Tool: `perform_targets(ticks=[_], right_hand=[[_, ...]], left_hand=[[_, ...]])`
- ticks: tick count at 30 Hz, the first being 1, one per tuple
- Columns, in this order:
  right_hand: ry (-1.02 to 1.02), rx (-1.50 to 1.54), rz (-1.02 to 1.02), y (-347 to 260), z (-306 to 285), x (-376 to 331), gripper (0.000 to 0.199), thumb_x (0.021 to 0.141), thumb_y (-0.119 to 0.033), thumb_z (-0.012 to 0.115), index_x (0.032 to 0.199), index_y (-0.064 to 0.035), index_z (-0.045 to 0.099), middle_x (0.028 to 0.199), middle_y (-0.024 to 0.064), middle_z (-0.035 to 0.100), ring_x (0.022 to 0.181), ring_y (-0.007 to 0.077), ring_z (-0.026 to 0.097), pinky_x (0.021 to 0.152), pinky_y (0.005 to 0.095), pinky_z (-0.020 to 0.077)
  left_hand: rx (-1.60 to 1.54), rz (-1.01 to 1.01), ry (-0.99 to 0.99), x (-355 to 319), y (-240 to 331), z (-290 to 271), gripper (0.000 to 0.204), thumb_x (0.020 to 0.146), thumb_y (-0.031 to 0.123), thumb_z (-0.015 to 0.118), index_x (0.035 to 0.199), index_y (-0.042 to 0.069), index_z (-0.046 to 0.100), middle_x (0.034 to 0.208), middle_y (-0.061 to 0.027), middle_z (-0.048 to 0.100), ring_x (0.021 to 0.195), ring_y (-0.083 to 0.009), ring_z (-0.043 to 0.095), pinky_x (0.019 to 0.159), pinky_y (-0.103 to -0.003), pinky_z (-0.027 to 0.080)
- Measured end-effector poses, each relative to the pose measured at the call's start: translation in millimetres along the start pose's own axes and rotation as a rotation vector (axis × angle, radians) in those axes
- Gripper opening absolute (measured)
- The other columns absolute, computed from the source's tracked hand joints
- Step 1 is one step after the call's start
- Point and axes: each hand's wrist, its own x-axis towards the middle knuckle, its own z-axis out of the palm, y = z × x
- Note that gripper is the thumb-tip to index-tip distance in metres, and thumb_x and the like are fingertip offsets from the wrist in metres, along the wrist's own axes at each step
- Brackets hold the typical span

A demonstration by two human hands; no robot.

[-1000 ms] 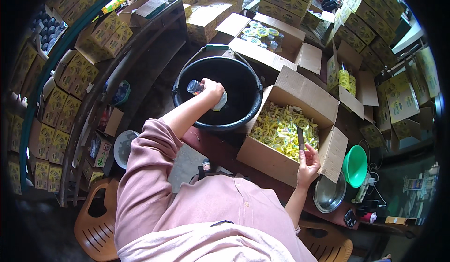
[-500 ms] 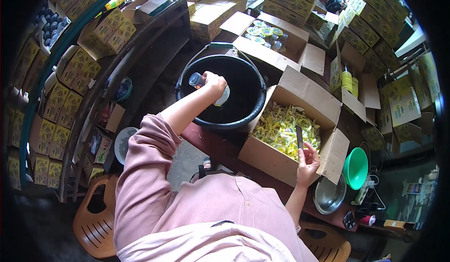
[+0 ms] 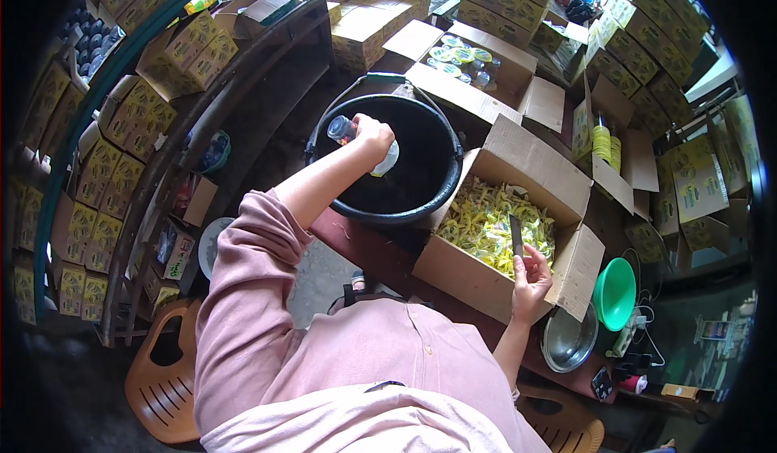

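Over the mouth of a black bucket (image 3: 421, 194), my left hand (image 3: 375, 139) is closed round a small clear plastic container (image 3: 341, 129). One end sticks out to the left of my fingers. At the other end a pale greenish-white round part (image 3: 387, 162) shows below my hand. The inside of the bucket is dark, so its contents cannot be made out. To the right, my right hand (image 3: 531, 281) pinches a dark flat blade (image 3: 516, 236) that points away from me. It is above a cardboard box (image 3: 461, 271) filled with yellow and white printed scraps (image 3: 486, 218).
Behind stands an open carton (image 3: 518, 68) with lidded clear containers (image 3: 460, 58). Right of it, another carton holds yellow stacked discs (image 3: 603, 145). A green bowl (image 3: 615, 293) and metal bowl (image 3: 568, 341) sit at the right. Chairs (image 3: 166, 380) and stacked cartons (image 3: 502, 4) surround me.
Both hands keep nearly the same positions and grips. The whole view shifts very slightly; nothing is picked up or released.
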Motion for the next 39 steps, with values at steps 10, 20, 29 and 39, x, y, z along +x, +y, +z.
perform_targets(ticks=[10,20,29,39], right_hand=[[-0.016,0.0,0.0,6,3,9,0.023,0.076,0.0,0.063,0.099,-0.0034,0.06,0.068,-0.0009,0.055,0.063,0.0046,0.05,0.061,0.019,0.0395],[-0.042,0.013,-0.031,10,3,23,0.023,0.076,0.001,0.063,0.098,-0.0038,0.06,0.069,-0.001,0.054,0.063,0.005,0.05,0.063,0.0195,0.0402],[-0.022,-0.013,-0.039,16,0,20,0.024,0.075,0.001,0.063,0.099,-0.0042,0.061,0.071,-0.0013,0.052,0.063,0.0049,0.048,0.062,0.0196,0.04],[-0.004,-0.025,-0.015,14,1,19,0.024,0.075,0.0,0.064,0.099,-0.0037,0.06,0.072,-0.0011,0.052,0.064,0.0049,0.048,0.064,0.0198,0.0402]], left_hand=[[-0.032,0.0,-0.017,1,-4,-6,0.058,0.046,0.028,0.082,0.098,0.009,0.062,0.091,-0.0035,0.064,0.085,-0.0211,0.063,0.073,-0.042,0.045],[-0.098,-0.01,-0.05,17,-3,3,0.063,0.045,0.027,0.083,0.101,0.008,0.059,0.095,-0.0051,0.063,0.088,-0.0212,0.062,0.075,-0.043,0.046],[-0.257,-0.058,0.043,21,-2,6,0.086,0.041,0.019,0.085,0.112,0.005,0.04,0.101,-0.0101,0.056,0.093,-0.0251,0.058,0.076,-0.039,0.049],[-0.029,0.037,-0.153,20,-9,-11,0.072,0.049,0.038,0.079,0.109,0.007,0.056,0.101,-0.0082,0.061,0.09,-0.0213,0.06,0.078,-0.042,0.046]])
